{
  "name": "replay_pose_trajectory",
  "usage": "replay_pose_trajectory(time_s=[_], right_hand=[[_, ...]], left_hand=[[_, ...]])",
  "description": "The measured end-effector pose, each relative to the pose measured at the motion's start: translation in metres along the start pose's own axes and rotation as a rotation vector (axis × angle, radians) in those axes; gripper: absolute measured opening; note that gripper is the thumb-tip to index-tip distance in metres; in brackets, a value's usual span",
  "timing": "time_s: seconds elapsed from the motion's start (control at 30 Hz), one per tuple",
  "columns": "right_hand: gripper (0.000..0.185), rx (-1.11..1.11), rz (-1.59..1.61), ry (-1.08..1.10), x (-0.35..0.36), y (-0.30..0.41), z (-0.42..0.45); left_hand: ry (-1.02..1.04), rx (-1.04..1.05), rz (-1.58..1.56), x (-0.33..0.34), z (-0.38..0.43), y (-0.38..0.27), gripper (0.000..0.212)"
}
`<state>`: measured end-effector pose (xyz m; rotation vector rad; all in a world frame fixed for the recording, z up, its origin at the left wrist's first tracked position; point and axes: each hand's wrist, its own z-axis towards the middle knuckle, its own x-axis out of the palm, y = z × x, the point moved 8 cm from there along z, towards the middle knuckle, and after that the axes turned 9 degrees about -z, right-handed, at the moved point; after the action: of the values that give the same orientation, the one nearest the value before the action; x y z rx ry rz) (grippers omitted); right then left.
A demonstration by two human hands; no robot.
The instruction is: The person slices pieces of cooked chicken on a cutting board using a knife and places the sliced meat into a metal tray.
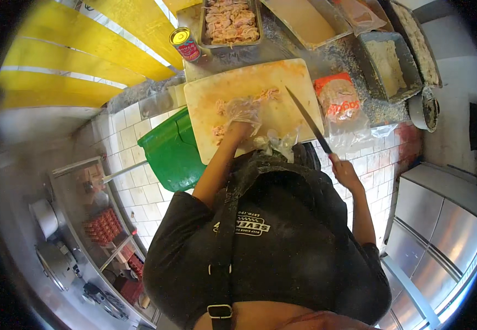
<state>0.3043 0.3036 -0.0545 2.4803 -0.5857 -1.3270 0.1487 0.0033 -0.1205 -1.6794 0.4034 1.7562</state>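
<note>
My left hand [244, 117], inside a clear plastic glove, is down on a white cutting board [292, 72] with stained patches. Pieces of raw meat, perhaps chicken, lie around it: one strip [269, 94] beyond the fingers and small bits [218, 132] to the left. The crumpled glove hides the fingers and anything beneath them. My right hand [344, 172] grips the handle of a long knife [307, 117] off the board's right corner. Its blade slants up and left over the board, tip apart from the meat. Crumpled clear plastic [281, 142] lies at the board's near edge.
Behind the board stand a metal tray of raw meat pieces [232, 20] and a can [185, 44]. A printed plastic bag [338, 99] lies to the right, near crumb-coated containers [391, 68] and a metal pot [424, 109]. A green bin [176, 152] stands below the board's left side.
</note>
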Motion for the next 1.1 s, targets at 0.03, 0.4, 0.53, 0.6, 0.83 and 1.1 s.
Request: replay_pose_trajectory(time_s=[0.03, 0.4, 0.53, 0.6, 0.83, 1.1], right_hand=[[0.055, -0.006, 0.072, -0.036, -0.002, 0.016, 0.017], [0.063, -0.158, 0.000, 0.077, 0.047, 0.118, 0.168], [0.062, -0.351, -0.091, -0.005, 0.043, 0.070, 0.124], [0.061, -0.334, -0.200, 0.058, 0.035, 0.041, 0.086], [0.058, 0.226, -0.076, 0.231, -0.012, -0.007, 0.006], [0.063, 0.146, 0.161, -0.239, -0.053, 0.038, 0.014]], left_hand=[[0.007, 0.006, -0.014, -0.001, 0.000, 0.000, 0.031], [0.297, -0.390, -0.232, -0.052, 0.017, -0.006, 0.030], [0.011, -0.415, -0.577, -0.062, 0.010, 0.032, 0.032], [-0.043, -0.451, -0.764, -0.076, 0.001, 0.074, 0.033], [0.030, -0.614, -0.141, -0.078, 0.011, 0.105, 0.037], [0.020, -0.278, -0.527, -0.006, 0.104, 0.005, 0.029]])
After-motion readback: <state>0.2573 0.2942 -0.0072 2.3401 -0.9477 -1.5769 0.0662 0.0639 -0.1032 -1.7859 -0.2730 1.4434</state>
